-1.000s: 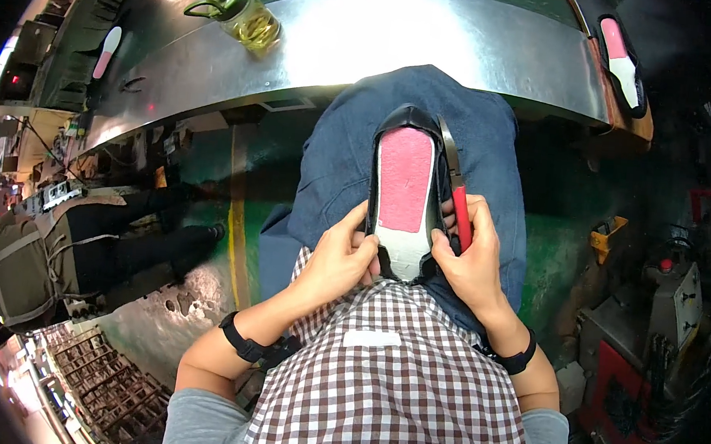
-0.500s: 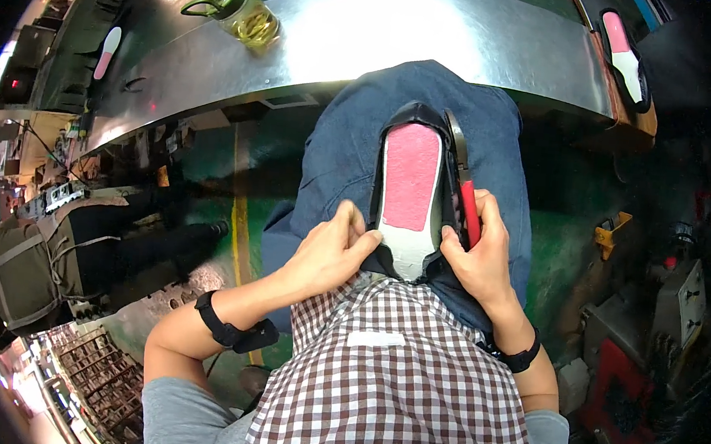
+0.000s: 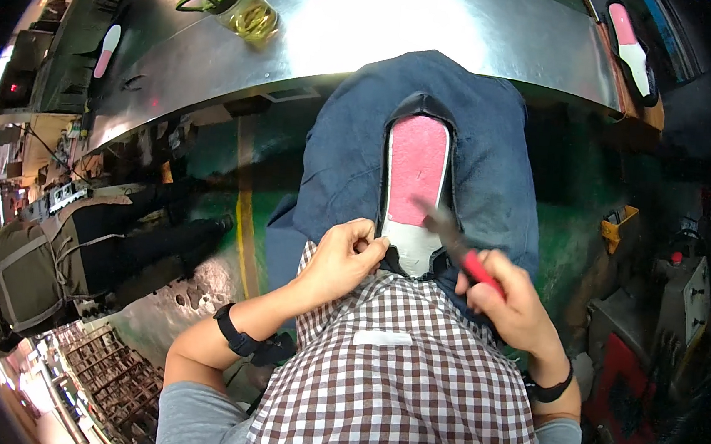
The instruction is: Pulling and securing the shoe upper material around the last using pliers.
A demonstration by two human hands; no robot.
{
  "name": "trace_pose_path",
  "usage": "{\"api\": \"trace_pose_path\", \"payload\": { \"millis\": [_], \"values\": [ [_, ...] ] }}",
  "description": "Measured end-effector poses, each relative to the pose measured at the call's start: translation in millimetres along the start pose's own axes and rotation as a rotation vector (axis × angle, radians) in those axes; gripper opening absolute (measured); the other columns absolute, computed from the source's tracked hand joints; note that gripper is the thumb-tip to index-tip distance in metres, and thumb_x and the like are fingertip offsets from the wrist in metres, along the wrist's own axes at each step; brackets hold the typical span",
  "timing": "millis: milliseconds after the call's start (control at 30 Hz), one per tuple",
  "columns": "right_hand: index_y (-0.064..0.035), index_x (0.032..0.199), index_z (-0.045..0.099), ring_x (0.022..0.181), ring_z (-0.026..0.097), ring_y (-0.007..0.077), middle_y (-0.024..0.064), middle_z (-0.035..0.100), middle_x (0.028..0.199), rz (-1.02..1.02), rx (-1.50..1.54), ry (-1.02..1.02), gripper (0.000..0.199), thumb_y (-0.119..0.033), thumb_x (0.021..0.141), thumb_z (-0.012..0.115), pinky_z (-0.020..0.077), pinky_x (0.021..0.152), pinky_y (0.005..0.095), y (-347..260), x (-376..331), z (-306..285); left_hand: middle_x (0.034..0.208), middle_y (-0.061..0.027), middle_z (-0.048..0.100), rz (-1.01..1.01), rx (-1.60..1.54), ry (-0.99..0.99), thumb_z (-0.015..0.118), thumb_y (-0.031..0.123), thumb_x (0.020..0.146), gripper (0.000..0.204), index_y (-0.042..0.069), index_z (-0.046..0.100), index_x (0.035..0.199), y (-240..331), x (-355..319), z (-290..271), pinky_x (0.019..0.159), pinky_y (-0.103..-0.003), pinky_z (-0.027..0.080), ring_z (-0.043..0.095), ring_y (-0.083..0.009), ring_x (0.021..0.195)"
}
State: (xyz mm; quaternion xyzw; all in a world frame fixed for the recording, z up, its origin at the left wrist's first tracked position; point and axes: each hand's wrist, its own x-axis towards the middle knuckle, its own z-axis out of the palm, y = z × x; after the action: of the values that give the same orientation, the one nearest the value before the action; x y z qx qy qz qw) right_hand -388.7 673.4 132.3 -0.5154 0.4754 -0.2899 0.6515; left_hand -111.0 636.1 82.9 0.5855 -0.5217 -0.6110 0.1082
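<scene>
Blue-clothed lap point(image 3: 499, 150) beneath pink-soled shoe point(image 3: 418, 168), left fingers point(image 3: 370, 250) pinched on its left edge, right fingers point(image 3: 508, 274) closed around red-handled tool point(image 3: 459, 246).

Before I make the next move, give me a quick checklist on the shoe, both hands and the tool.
1. Shoe on the lap, pink area farther from the body than the white: ok.
2. Left hand at the shoe's near left edge: ok; firmness of pinch: cannot tell.
3. Red-handled pliers held in right hand: ok.
4. Pliers' jaws open or closed: cannot tell, blurred.
5. Bottle away from both hands: ok, on the bench.
</scene>
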Motion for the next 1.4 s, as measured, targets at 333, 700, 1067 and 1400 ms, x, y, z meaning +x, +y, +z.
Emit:
{"api": "trace_pose_path", "payload": {
  "millis": [333, 700, 1067, 1400],
  "values": [
    [-0.0006, 0.089, 0.045, 0.069, 0.055, 0.0439, 0.0235, 0.053, 0.073, 0.154, -0.335, -0.11, 0.031, -0.027, 0.1, 0.057, 0.0401, 0.062, 0.0472, 0, -9, 13, 0.065, -0.0018, 0.06, 0.072, 0.004, 0.047, 0.06, 0.015, 0.095, 0.023, 0.0, 0.058, 0.077, 1, -1, 4, 0.058, -0.024, 0.044, 0.057, -0.0057, 0.063],
    [-0.0001, 0.087, 0.047, 0.061, 0.053, 0.0396, 0.022, 0.05, 0.066, 0.166, -0.306, 0.006, 0.029, -0.024, 0.1, 0.058, 0.039, 0.057, 0.0445, 7, -9, 26, 0.07, -0.0042, 0.064, 0.11, 0.139, -0.061, 0.059, 0.016, 0.094, 0.023, -0.003, 0.059, 0.079, -4, 9, -10, 0.064, -0.025, 0.05, 0.061, -0.0076, 0.068],
    [-0.0002, 0.091, 0.047, 0.065, 0.056, 0.0394, 0.0247, 0.054, 0.071, 0.268, -0.253, -0.123, 0.029, -0.026, 0.101, 0.054, 0.0421, 0.061, 0.0449, -3, -3, 22, 0.057, -0.008, 0.045, 0.136, -0.041, 0.025, 0.062, 0.015, 0.086, 0.03, -0.004, 0.048, 0.067, -11, 7, -1, 0.053, -0.032, 0.038, 0.045, -0.0094, 0.057],
    [0.0002, 0.086, 0.05, 0.06, 0.059, 0.0187, 0.011, 0.061, 0.07, 0.368, 0.01, -0.062, 0.03, -0.025, 0.103, 0.052, 0.0463, 0.057, 0.0339, 12, 2, 39, 0.074, -0.0013, 0.064, 0.055, 0.06, -0.082, 0.057, 0.012, 0.095, 0.022, -0.003, 0.059, 0.08, -3, 9, -18, 0.069, -0.025, 0.054, 0.062, -0.0066, 0.072]
  ]
}}
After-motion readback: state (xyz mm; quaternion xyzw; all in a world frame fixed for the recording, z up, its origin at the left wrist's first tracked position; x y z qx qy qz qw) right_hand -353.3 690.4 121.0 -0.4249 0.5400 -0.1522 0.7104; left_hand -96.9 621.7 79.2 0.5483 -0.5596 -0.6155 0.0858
